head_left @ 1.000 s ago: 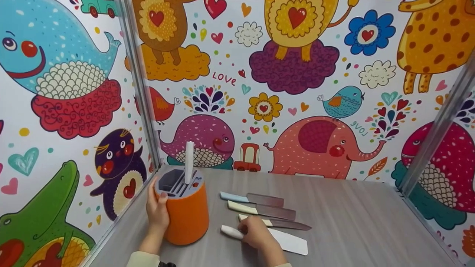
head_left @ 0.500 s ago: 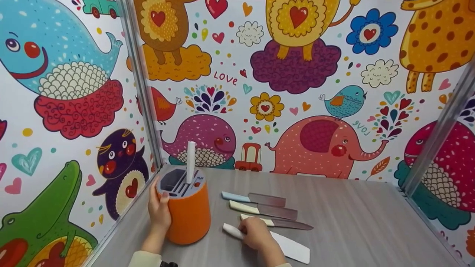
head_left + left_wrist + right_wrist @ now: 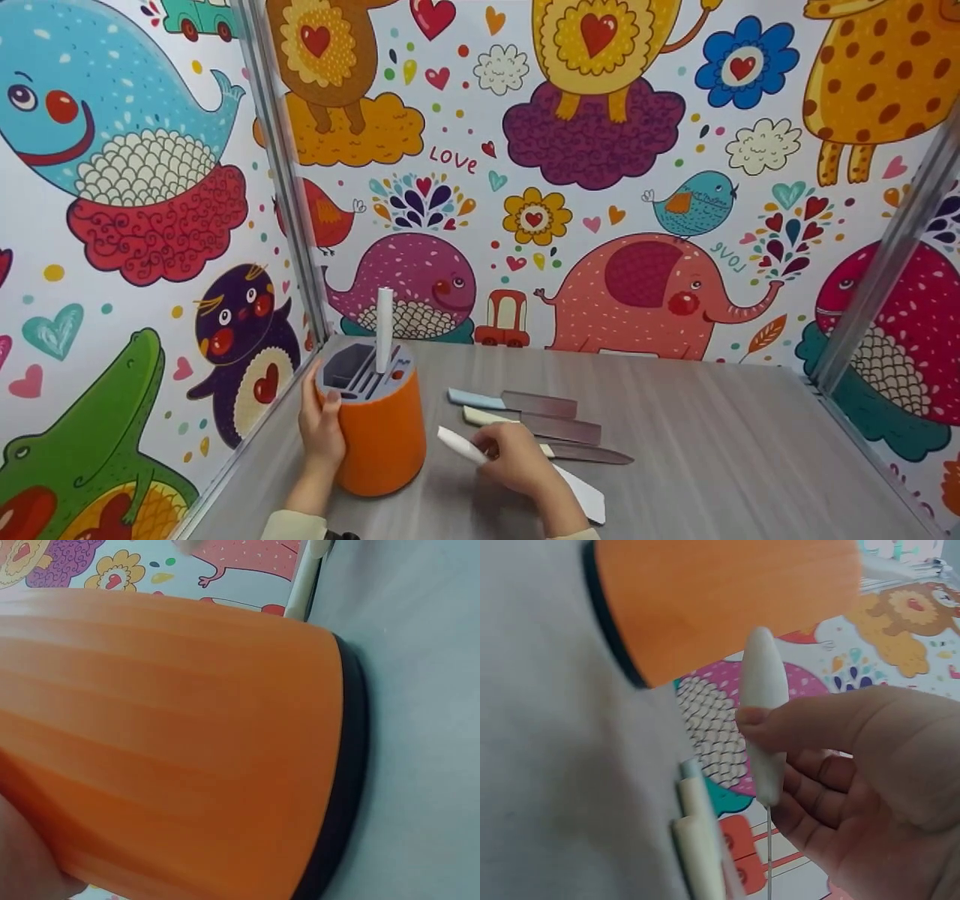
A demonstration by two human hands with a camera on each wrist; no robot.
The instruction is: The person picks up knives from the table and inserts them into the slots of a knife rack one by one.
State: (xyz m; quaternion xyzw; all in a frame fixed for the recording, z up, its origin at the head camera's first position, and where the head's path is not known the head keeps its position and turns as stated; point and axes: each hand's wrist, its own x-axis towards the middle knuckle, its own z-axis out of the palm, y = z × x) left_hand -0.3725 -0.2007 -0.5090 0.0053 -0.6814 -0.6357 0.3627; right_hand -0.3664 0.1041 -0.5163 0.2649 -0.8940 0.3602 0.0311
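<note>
An orange knife block (image 3: 381,442) with a grey slotted top stands on the table at the left. My left hand (image 3: 321,431) holds its left side, thumb at the front near the rim. One white-handled piece (image 3: 384,330) sticks up from a slot. To the right of the block, my right hand (image 3: 517,459) grips a white knife (image 3: 459,445) by its handle. The broad white blade shows past the hand, slanting to the lower right. In the right wrist view the thumb presses the knife's handle (image 3: 763,671), which is raised off the table, close to the block.
Beyond the right hand lie a blue-handled knife (image 3: 476,398), a cream-handled knife (image 3: 559,430) and a pointed knife (image 3: 592,454), side by side with dark blades rightward. Patterned walls (image 3: 600,210) enclose the grey table (image 3: 712,450) at the back and sides.
The right hand has lifted the white knife, its handle end now higher and nearer the block. The left hand and the block stay in place.
</note>
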